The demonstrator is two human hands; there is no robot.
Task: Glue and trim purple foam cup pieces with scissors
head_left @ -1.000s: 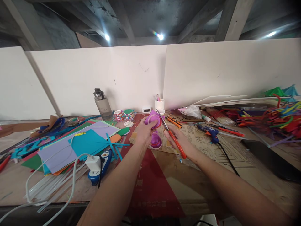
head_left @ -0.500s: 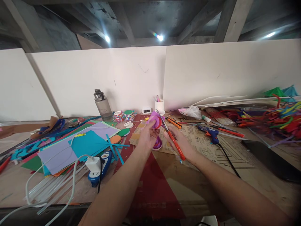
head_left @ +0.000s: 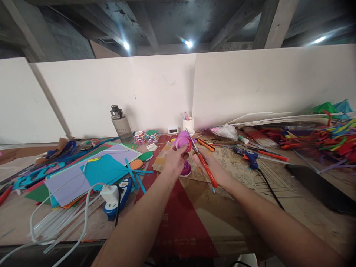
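Observation:
My left hand [head_left: 176,160] is closed on a purple piece of paper or foam [head_left: 182,138], with a round disc edged in red and white against it. In my right hand [head_left: 211,165] are red-handled scissors [head_left: 205,167], their blades pointing up and away beside the right edge of the purple piece. Whether the blades touch it I cannot make out. Below my left hand, a round purple item [head_left: 185,170] with a pale rim rests on the brown cardboard [head_left: 233,165].
Coloured paper sheets [head_left: 102,172] and a blue power strip [head_left: 116,207] lie left. A water bottle [head_left: 121,125], small clock [head_left: 172,130] and white pen cup [head_left: 188,123] stand behind. A blue glue gun [head_left: 250,158], black tablet-like slab [head_left: 319,187] and coloured strips [head_left: 330,139] are right.
My left hand has turned the purple piece slightly, so more of the round disc shows. The scissors stay in my right hand, nearly in the same spot.

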